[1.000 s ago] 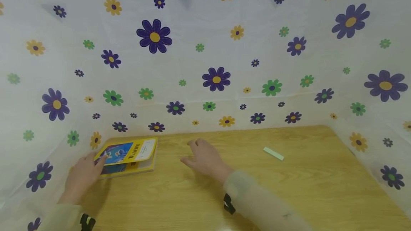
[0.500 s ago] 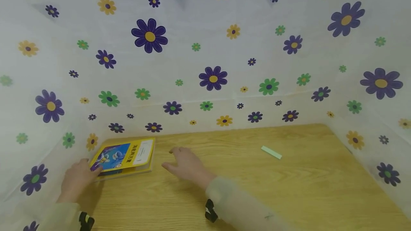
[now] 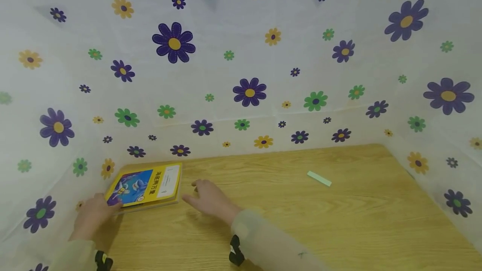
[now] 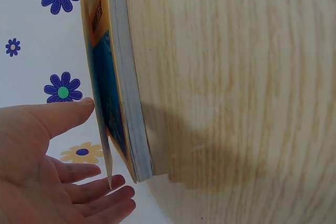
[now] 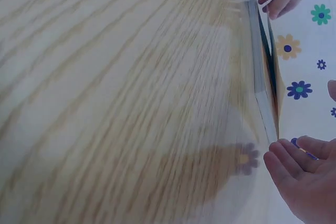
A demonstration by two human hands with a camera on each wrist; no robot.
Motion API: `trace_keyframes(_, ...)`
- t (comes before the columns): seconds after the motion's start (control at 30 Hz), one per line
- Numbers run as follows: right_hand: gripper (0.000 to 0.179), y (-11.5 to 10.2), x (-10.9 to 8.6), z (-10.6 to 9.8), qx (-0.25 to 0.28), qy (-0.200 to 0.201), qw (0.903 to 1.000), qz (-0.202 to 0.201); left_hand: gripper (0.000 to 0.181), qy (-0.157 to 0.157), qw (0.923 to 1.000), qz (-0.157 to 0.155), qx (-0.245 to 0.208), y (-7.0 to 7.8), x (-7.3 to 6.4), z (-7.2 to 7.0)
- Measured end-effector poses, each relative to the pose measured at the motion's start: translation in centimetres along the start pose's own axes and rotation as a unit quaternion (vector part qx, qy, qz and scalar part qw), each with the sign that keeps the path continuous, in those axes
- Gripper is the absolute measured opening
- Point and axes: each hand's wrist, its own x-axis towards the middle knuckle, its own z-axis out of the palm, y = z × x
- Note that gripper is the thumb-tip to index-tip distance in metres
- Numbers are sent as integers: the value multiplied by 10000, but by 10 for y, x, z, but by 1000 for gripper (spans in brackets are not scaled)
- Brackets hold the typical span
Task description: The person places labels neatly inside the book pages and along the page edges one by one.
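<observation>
A thin yellow-and-blue booklet lies over a thicker book with a similar cover, at the left back of the wooden table. A narrow gap separates them along the front side. My left hand holds the booklet at its left end, thumb on the upper face and fingers past the edge; the left wrist view shows this grip. My right hand hovers just right of the book, fingers loosely bent and holding nothing. In the right wrist view, its fingertips come close to the book's end; contact is unclear.
A pale green strip lies on the right half of the table. White flower-patterned sheeting stands behind the table and along both sides. Black straps sit at the wrists.
My left hand has lowered slightly with the booklet, narrowing its gap over the thicker book. My right hand has moved left and a little nearer, toward the book's right end.
</observation>
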Motion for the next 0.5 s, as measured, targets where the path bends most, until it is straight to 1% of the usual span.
trace_keyframes(0.13,65,0,3,3,641,-225,9976,107,71,-144,9998,-93,-61,-3,7,6)
trace_keyframes(0.27,67,-1,4,8,920,-433,9948,94,72,-239,9995,-147,-124,-6,12,10)
trace_keyframes(0.37,70,0,3,13,1043,-582,9928,59,72,-336,9991,-178,-166,-6,12,12)
trace_keyframes(0.43,72,0,3,16,1277,-692,9893,119,72,-397,9988,-213,-193,-5,9,12)
trace_keyframes(0.5,73,0,3,18,1600,-772,9839,220,72,-431,9985,-247,-220,-4,7,12)
